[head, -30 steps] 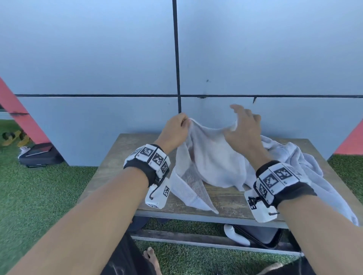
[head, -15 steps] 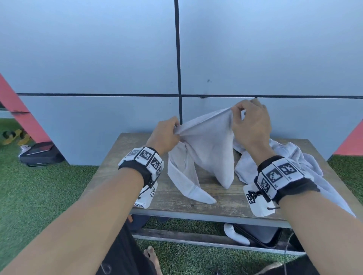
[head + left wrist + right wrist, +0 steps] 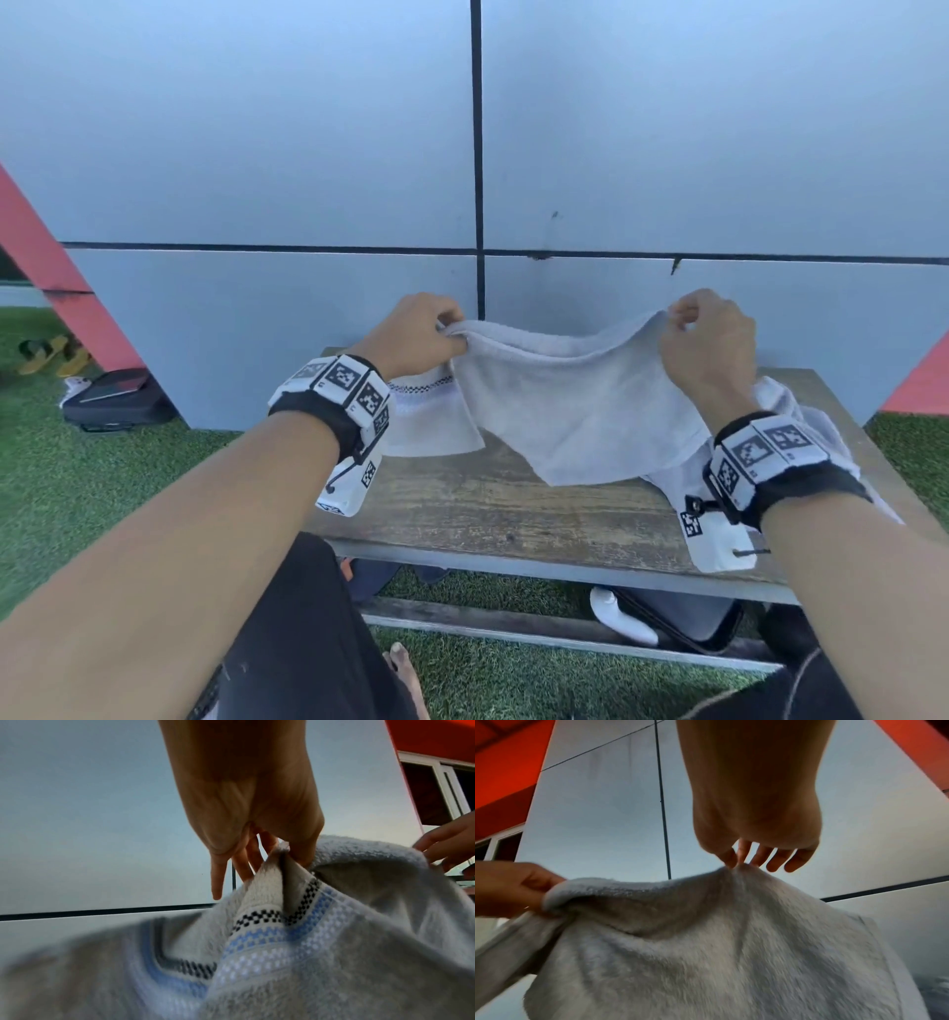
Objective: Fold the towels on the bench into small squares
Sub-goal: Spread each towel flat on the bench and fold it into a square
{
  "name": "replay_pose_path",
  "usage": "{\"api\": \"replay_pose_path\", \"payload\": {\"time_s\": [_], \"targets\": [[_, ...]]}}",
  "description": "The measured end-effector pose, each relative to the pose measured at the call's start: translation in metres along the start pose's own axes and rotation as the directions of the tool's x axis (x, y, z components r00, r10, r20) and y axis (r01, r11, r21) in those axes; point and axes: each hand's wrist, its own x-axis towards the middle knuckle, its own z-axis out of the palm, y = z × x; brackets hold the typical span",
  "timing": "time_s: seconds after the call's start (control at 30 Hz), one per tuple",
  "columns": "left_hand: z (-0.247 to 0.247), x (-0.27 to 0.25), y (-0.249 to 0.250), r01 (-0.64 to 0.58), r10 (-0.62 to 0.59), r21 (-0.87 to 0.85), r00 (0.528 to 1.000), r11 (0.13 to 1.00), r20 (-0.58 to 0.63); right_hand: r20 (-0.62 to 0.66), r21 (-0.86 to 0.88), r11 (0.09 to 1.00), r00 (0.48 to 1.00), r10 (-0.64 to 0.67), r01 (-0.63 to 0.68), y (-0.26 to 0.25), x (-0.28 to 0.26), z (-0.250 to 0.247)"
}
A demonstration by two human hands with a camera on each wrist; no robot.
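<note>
A pale grey towel [image 3: 575,401] with a blue and black patterned band [image 3: 270,941] hangs stretched above the wooden bench [image 3: 477,509]. My left hand [image 3: 418,334] pinches its top edge at the left, thumb against fingers [image 3: 295,850]. At the right end of that edge my right hand [image 3: 706,334] pinches it between thumb and forefinger [image 3: 734,860], the other fingers loose. The lower part of the towel sags toward the bench. Further grey towels [image 3: 801,411] lie bunched on the bench behind my right wrist.
A grey panelled wall [image 3: 308,154] stands right behind the bench. Green artificial turf [image 3: 77,488] surrounds it. A dark bag [image 3: 118,401] and sandals [image 3: 46,354] lie at the left. More dark bags and a white object [image 3: 621,616] sit under the bench.
My hands have moved apart, the right one going right, and the towel between them has spread from a bunched drape into a wide stretched edge.
</note>
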Motion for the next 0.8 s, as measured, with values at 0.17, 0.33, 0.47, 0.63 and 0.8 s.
{"api": "replay_pose_path", "payload": {"time_s": [0.17,0.33,0.47,0.63,0.8], "targets": [[0.015,0.007,0.025,-0.098,0.097,0.01,0.994,0.995,0.047,0.335,0.202,0.938,0.88,-0.335,0.28,-0.034,-0.04,0.03],[0.028,0.008,0.039,-0.125,0.124,0.004,0.99,0.992,0.069,0.41,0.206,0.925,0.83,-0.377,0.318,-0.065,-0.052,0.048],[0.029,0.002,0.029,-0.044,0.04,0.064,0.997,0.997,0.06,0.298,0.17,0.929,0.881,-0.367,0.33,-0.073,-0.046,0.041],[0.027,-0.001,0.011,0.095,-0.093,0.128,0.995,0.987,-0.021,0.186,0.236,0.938,0.936,-0.3,0.254,-0.074,-0.041,0.039],[0.017,-0.001,0.023,0.277,-0.277,-0.102,0.961,0.956,0.007,0.196,0.069,0.982,0.963,-0.187,0.177,-0.067,-0.046,0.041]]}}
